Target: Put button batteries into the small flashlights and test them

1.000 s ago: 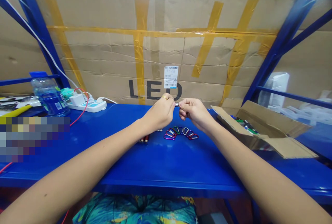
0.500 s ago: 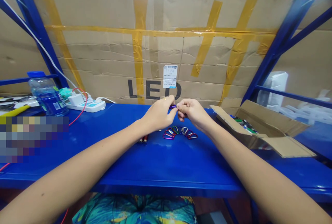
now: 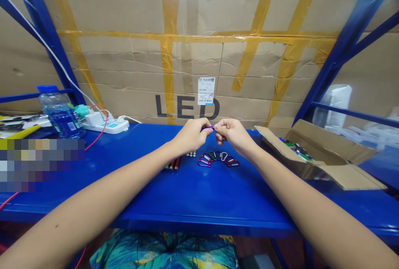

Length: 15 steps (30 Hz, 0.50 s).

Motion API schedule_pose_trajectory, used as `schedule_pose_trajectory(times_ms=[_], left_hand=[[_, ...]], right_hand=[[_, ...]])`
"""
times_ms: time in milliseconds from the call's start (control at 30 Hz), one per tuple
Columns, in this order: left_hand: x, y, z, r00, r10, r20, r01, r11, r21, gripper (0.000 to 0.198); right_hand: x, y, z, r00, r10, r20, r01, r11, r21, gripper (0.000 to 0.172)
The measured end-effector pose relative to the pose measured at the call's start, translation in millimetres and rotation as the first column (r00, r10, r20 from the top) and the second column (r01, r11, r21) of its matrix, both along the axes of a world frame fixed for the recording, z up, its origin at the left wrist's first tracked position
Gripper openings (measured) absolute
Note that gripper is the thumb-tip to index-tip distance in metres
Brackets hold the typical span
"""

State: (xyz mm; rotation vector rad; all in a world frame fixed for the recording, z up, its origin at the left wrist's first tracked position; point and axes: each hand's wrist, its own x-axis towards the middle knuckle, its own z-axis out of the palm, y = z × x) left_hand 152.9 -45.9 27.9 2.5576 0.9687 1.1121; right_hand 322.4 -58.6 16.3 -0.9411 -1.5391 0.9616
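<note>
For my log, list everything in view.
Table: one, blue, lower half
Held item: one, purple, above table
Carabiners: several, multicoloured, table centre
Small pieces: several, silver, left of carabiners
Rods: several, red, centre left
Box: one, brown, table right
Box contents: several, multicoloured, inside
Bottle: one, clear and blue, left
Power strip: one, white, back left
Cardboard sheet: one, brown, behind table
Rack: one, blue, both sides
Left hand: one, bare, centre
Right hand: one, bare, centre
</note>
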Motion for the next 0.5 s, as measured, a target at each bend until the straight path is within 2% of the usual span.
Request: schedule_pose_trajectory(times_ms=[167,267,433,500], left_hand=[[0.2,-0.4,-5.5,0.997,-0.046,0.061,0.038,0.991,0.129,0.007],[2.1,-2.6,-4.7,0.998,-0.01,0.056,-0.001,0.983,0.184,0.006],[4.4,-1.1,-0.2,0.998,0.057,-0.012,-0.053,0.971,0.232,0.025],[3.6,0.3,1.1,0.995,0.079,-0.064,-0.065,0.977,0.203,0.025]], right_hand=[[-0.9,-2.6,2.0,0.996,0.06,-0.069,-0.065,0.996,-0.068,0.039],[-2.0,-3.7,3.9,0.993,0.074,-0.089,-0.08,0.995,-0.059,0.039],[-2.2,-3.0,4.2,0.998,0.019,-0.064,-0.02,1.0,-0.017,0.039],[-2.5,-3.0,3.3,0.998,0.016,-0.059,-0.017,1.0,-0.014,0.039]])
